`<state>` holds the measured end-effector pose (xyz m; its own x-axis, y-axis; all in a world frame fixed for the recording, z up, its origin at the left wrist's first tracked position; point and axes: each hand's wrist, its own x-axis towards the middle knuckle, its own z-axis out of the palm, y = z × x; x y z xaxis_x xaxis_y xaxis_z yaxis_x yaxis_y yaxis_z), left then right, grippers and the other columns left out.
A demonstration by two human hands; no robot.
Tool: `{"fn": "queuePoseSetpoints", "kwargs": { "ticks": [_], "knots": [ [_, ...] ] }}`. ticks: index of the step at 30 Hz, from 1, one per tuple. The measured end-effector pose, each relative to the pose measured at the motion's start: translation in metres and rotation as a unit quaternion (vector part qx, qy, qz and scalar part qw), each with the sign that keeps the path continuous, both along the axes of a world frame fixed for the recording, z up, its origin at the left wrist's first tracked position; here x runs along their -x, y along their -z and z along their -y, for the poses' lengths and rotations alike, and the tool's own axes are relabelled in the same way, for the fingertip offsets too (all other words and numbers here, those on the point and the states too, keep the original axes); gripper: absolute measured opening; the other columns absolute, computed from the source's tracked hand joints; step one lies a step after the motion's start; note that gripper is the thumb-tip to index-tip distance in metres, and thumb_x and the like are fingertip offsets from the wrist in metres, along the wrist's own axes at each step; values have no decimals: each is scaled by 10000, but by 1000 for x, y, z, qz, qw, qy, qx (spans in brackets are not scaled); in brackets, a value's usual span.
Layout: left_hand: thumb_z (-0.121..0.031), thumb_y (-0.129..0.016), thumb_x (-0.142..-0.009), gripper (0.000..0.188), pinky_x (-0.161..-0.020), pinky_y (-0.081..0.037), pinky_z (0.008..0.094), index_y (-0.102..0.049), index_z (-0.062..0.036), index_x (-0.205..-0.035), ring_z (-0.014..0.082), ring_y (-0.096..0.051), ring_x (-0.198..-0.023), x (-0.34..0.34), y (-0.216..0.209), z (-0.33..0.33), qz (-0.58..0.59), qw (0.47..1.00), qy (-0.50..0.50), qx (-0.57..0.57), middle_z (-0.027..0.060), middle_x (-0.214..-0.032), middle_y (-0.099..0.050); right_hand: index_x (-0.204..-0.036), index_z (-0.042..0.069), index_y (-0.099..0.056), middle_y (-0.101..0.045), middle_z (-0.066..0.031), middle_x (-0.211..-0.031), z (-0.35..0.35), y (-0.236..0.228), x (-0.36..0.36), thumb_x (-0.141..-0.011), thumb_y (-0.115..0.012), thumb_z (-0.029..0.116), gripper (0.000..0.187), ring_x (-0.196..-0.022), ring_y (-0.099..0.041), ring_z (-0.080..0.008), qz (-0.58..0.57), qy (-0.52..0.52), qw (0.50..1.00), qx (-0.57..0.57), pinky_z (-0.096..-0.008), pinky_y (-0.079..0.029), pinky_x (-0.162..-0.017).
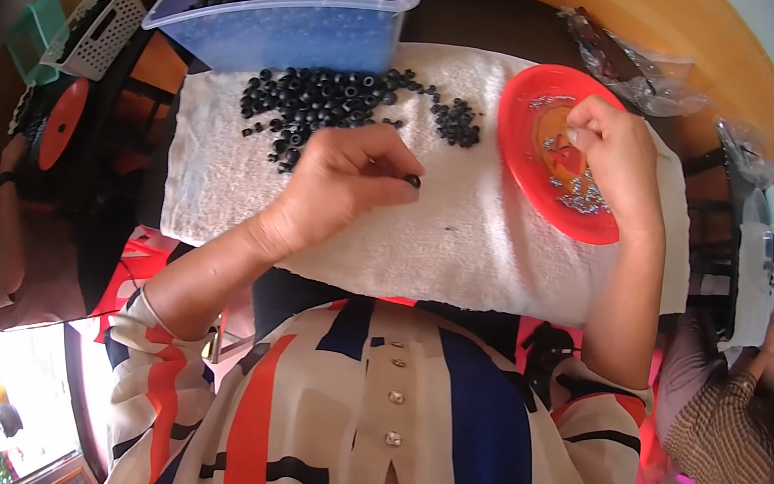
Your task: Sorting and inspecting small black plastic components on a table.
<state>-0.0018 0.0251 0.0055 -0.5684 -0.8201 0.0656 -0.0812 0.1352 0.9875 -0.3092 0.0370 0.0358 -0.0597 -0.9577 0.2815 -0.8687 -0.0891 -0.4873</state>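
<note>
Over the middle of a white towel (466, 255), my left hand (342, 174) pinches a small round black piece (412, 181) between thumb and fingertips. Behind that hand, a loose heap of similar black pieces (313, 104), some ring-like with a hole, lies on the cloth. A smaller cluster of black pieces (454, 123) sits to the right of the heap. My right hand (614, 151) is above a red plate (515, 126), thumb and fingers pressed together. Whatever they hold is too small to make out. Small silvery metal bits (585, 194) lie scattered in the plate.
A clear plastic bin (288, 34) full of black pieces stands at the back left. Clear plastic bags (637, 69) lie at the back right. Two other people work at tables to the left and right. A white basket (102, 30) and another red plate (62, 125) are at far left.
</note>
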Motion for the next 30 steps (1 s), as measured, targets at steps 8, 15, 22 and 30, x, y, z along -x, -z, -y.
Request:
{"fn": "queuePoseSetpoints", "kwargs": {
  "ticks": [8,15,22,30],
  "knots": [
    [30,-673,-828,123,-517,-443,223,-667,20,-951,106,-589,-640,26,-16,20,-150,954,-22,-259,61,-802,-658,-884,30,-640,-644,-109,-755,-28,9,6,-759,-690,57,137,-692,-641,-253,-101,-71,990,-61,-374,-472,-641],
    [33,-664,-847,202,-546,-498,252,-660,46,-1048,137,-625,-691,37,-2,28,-177,952,9,-248,96,-831,-670,-876,47,-645,-643,-123,-857,-8,23,-18,-828,-637,108,78,-764,-631,-343,-201,-124,972,8,-447,-476,-669],
    [-114,-554,-970,233,-546,-499,263,-622,68,-1099,141,-609,-707,30,12,32,-249,911,56,-324,96,-849,-646,-884,20,-607,-637,-163,-894,-4,35,-22,-861,-591,82,69,-786,-622,-363,-285,-91,954,11,-475,-470,-697],
    [-149,-536,-986,239,-574,-486,261,-606,32,-1125,135,-587,-721,27,16,35,-271,893,57,-355,72,-854,-628,-973,-3,-582,-646,-126,-887,-4,-2,-79,-878,-550,-11,101,-811,-656,-258,76,-191,974,96,-348,-508,-720]
  ]
}}
